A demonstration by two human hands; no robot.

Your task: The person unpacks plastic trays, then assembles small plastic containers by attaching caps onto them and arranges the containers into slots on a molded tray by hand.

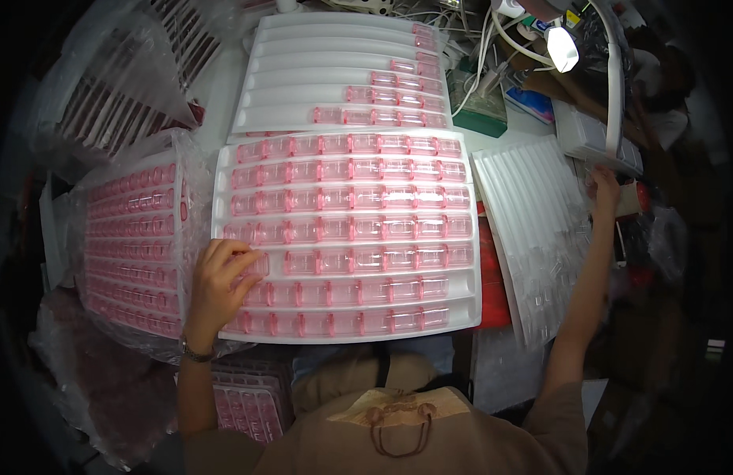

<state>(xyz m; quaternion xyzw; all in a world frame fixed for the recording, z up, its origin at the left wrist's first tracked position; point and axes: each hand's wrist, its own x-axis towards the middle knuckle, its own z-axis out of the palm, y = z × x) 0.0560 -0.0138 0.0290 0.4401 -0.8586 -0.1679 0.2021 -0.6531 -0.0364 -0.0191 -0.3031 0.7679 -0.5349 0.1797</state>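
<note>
In front of me lies a white ridged tray [457,326] with rows of clear pink plastic pieces [333,229], small and box-like with darker pink ends. At the tray's left edge my left hand [218,277] pinches one such pink plastic piece [258,264] between thumb and fingers, at the start of a row. Beside it in that row is a short gap. My right arm stretches far out to the right. My right hand [603,188] is by the foot of the white lamp stem [614,119] and a grey-white box [592,136]; its fingers are too small and dim to read.
Behind stands another white tray [303,67], partly filled with pink pieces. Plastic-wrapped pink-filled trays [133,237] stand on the left. To the right leans a ridged tray [533,214] with clear pieces. A lit lamp head [562,49], cables and a green box [479,111] crowd the back.
</note>
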